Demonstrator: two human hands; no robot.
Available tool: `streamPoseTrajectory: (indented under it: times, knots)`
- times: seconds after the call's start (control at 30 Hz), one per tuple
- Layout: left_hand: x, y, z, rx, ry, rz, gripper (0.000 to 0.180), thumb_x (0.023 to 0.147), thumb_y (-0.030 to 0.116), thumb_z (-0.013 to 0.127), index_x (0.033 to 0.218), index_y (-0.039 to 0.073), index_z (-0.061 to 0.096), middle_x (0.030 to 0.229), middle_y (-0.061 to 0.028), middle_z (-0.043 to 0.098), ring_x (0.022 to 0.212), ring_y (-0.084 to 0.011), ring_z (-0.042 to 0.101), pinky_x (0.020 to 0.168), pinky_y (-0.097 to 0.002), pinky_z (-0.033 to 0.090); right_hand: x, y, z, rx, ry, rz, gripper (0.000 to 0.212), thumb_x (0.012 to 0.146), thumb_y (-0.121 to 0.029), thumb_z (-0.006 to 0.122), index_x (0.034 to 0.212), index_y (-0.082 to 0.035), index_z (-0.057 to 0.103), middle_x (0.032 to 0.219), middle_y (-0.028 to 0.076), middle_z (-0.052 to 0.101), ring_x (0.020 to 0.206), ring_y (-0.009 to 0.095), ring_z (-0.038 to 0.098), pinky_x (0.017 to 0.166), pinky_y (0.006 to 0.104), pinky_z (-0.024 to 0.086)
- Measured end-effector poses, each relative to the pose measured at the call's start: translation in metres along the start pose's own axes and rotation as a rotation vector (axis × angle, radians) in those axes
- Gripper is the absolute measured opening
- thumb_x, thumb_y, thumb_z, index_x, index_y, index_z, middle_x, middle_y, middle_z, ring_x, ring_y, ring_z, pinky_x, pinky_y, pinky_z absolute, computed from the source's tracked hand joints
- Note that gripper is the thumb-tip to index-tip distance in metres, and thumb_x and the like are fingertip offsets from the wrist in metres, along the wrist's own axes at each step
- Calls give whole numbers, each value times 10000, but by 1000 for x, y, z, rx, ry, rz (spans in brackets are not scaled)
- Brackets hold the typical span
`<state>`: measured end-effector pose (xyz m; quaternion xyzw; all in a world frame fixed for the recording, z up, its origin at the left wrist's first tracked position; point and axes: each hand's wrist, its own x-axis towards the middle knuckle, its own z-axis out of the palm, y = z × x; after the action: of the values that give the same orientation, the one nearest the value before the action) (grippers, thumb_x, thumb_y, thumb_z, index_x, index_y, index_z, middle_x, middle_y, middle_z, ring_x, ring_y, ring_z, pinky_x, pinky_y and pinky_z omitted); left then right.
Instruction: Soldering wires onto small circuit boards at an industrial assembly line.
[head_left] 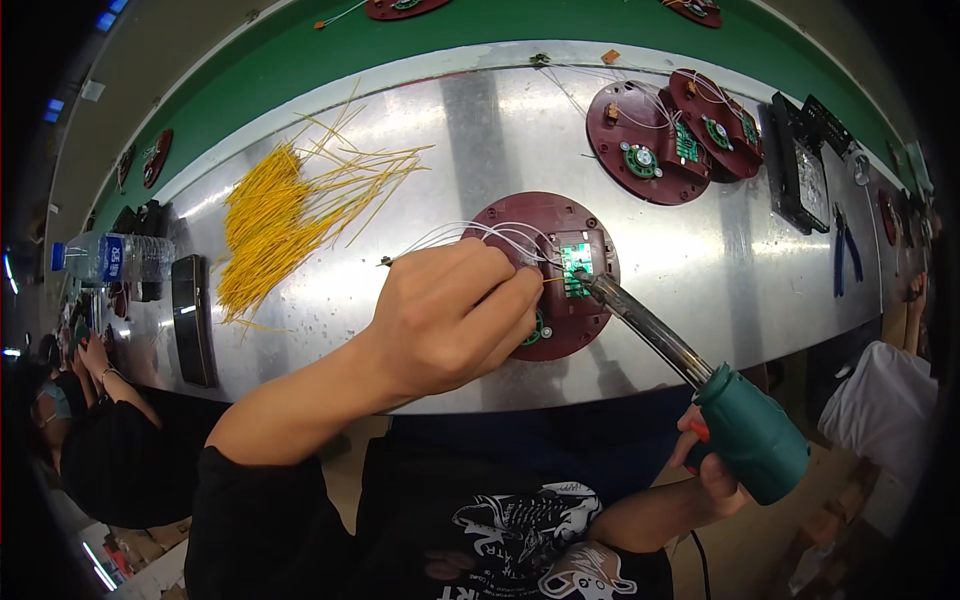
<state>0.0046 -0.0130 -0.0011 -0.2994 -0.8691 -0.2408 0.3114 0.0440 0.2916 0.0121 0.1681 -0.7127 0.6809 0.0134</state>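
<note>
Gripping the iron (755, 432), the right hand (708, 465) holds its tip (588, 281) at the board (576, 256); the left hand (450, 312) pinches a wire (553, 279).

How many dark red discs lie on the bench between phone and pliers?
3: front disc, partly under the left hand; at upper right, overlapping, a left disc and right disc.

Part of the disc (575, 335) and most of its speaker (538, 328) are covered by the left hand (455, 315), as is most of the wire (552, 280) pinched there. The right hand (714, 478) is partly masked by the iron (752, 430). Two far discs (403, 7) are cut off by the top edge.
</note>
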Motion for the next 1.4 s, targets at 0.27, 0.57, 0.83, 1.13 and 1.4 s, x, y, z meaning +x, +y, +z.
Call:
streamPoseTrajectory:
  times: [0.27, 0.57, 0.83, 1.13, 1.4]
  knots:
    - [1, 0, -4, -28, -29, -20, 225, 651, -37, 728, 869, -46, 672, 695, -77, 540, 549, -206, 547, 449, -322, 424, 3, 2, -2, -97, -17, 74, 450, 834, -307, 778, 938, 112, 650, 705, 106, 642, 493, 117, 598, 448, 217, 453]
    - [-1, 0, -4, -55, -33, -23, 229, 662, -52, 731, 884, -65, 678, 693, -87, 568, 550, -208, 560, 448, -321, 429, -6, -5, -5, 72, 19, 210, 524, 864, -316, 737, 1089, 127, 570, 845, 176, 618, 526, 182, 610, 475, 273, 492]
    - [-1, -1, -4, -69, -47, -31, 241, 659, -50, 725, 896, -55, 680, 683, -76, 558, 548, -196, 551, 442, -319, 422, -5, -3, -7, 76, -51, 156, 451, 906, -300, 626, 1067, 114, 547, 897, 209, 562, 509, 205, 591, 481, 287, 477]
    - [-4, 0, -3, -15, -46, -35, 223, 661, 38, 726, 871, 3, 659, 733, -52, 489, 592, -197, 542, 470, -328, 446, -4, -3, -16, 34, -122, 70, 506, 917, -314, 581, 1120, 149, 543, 914, 223, 606, 506, 202, 594, 595, 313, 451]
    - [-4, 1, -5, 44, -81, 15, 266, 657, 91, 682, 905, -4, 657, 719, -45, 477, 588, -183, 530, 455, -319, 422, 2, -9, -9, -23, -88, 75, 509, 916, -314, 580, 1122, 150, 543, 908, 226, 625, 507, 198, 592, 635, 335, 460]
